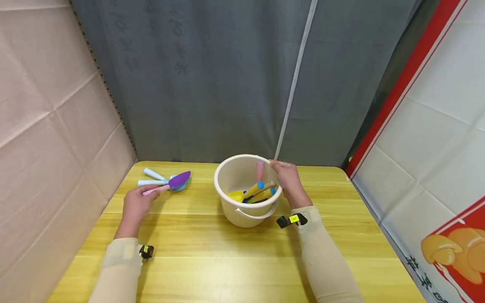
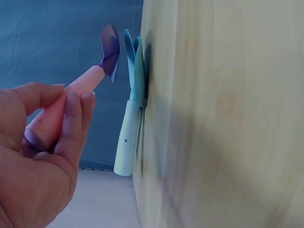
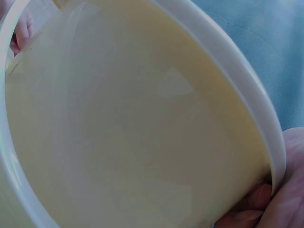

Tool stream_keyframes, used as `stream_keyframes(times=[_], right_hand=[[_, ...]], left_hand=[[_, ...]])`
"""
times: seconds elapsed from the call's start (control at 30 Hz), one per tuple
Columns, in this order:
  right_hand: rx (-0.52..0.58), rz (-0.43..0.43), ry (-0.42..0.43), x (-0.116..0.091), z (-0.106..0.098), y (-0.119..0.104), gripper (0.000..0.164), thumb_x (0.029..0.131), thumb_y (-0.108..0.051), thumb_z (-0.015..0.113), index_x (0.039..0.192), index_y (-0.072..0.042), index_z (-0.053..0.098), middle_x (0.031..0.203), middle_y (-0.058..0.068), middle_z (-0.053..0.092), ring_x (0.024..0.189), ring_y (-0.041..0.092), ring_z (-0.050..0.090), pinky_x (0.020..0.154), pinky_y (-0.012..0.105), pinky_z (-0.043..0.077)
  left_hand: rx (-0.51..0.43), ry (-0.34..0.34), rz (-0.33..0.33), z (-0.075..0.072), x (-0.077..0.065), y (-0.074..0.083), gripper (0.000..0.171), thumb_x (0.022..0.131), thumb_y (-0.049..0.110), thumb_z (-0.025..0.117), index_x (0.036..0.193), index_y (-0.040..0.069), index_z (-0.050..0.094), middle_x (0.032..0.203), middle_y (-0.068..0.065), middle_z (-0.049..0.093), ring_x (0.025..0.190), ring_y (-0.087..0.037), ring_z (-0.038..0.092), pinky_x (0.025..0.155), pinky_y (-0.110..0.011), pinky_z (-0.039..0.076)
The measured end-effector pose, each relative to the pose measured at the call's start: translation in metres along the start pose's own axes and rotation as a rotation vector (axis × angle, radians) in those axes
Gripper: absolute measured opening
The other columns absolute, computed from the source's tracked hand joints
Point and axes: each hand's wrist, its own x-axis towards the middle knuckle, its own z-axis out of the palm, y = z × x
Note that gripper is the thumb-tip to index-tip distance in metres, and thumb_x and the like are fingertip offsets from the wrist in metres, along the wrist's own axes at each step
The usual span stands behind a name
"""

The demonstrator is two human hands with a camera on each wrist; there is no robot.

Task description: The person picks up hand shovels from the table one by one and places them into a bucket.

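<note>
My left hand (image 1: 135, 206) pinches the pink handle of a small purple garden trowel (image 1: 180, 179) between thumb and fingers. In the left wrist view the trowel (image 2: 88, 80) is held up off the table, its blade pointing away from the hand. Close by on the table lie light blue tools (image 1: 151, 182) with pale handles, their heads partly hidden behind the purple blade. My right hand (image 1: 289, 183) grips the right rim of a cream bucket (image 1: 230, 209); the right wrist view shows fingers (image 3: 256, 202) inside the rim. Several tools with yellow handles (image 1: 254, 189) and a pink handle (image 1: 259, 170) stand inside.
The bucket's carrying handle (image 1: 257, 217) hangs down at its front. All of this stands on a wooden table (image 1: 227, 269). A grey curtain (image 1: 197, 84) closes off the back, with a pale cloth (image 1: 49, 126) at left and a white-and-red banner (image 1: 435, 139) at right.
</note>
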Motion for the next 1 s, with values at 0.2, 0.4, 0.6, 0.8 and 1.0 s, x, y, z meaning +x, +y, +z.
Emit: stream_keyframes(times=[0.2,0.4,0.6,0.8,1.0], right_hand=[[-0.006,0.004,0.000,0.000,0.001,0.000,0.041,0.116,-0.027,0.058,0.145,-0.001,0.072,0.148,0.021,0.068,0.135,0.036,0.064,0.113,0.051,0.054],[0.009,0.005,0.001,0.000,0.001,-0.001,0.041,0.116,-0.026,0.059,0.145,0.000,0.071,0.148,0.022,0.068,0.134,0.036,0.064,0.113,0.051,0.055],[0.009,0.006,-0.002,0.000,0.002,-0.001,0.041,0.115,-0.027,0.059,0.144,0.000,0.072,0.147,0.022,0.068,0.134,0.037,0.065,0.113,0.052,0.055],[-0.007,0.012,-0.007,0.000,0.001,0.000,0.042,0.116,-0.029,0.058,0.146,-0.002,0.071,0.148,0.021,0.067,0.137,0.037,0.063,0.114,0.053,0.053],[0.008,0.018,-0.002,0.000,0.001,0.000,0.041,0.115,-0.028,0.059,0.145,-0.002,0.072,0.147,0.022,0.068,0.135,0.038,0.064,0.114,0.053,0.054]], left_hand=[[-0.036,-0.028,-0.004,-0.002,-0.002,0.008,0.045,0.110,0.036,0.070,0.142,0.006,0.075,0.147,-0.023,0.068,0.135,-0.040,0.060,0.099,-0.046,0.048],[-0.058,-0.041,-0.005,-0.004,-0.003,0.015,0.049,0.109,0.038,0.070,0.146,0.005,0.072,0.149,-0.024,0.066,0.135,-0.042,0.059,0.099,-0.048,0.048],[-0.073,-0.037,0.005,-0.006,-0.004,0.020,0.052,0.109,0.043,0.071,0.145,0.005,0.072,0.150,-0.022,0.066,0.136,-0.041,0.058,0.102,-0.050,0.048],[-0.177,-0.091,-0.035,-0.009,-0.006,0.031,0.061,0.106,0.050,0.073,0.150,0.008,0.069,0.153,-0.019,0.064,0.140,-0.039,0.057,0.113,-0.057,0.045],[-0.248,-0.118,-0.050,-0.011,-0.008,0.044,0.066,0.104,0.053,0.075,0.153,0.009,0.067,0.151,-0.017,0.066,0.141,-0.034,0.058,0.119,-0.058,0.043]])
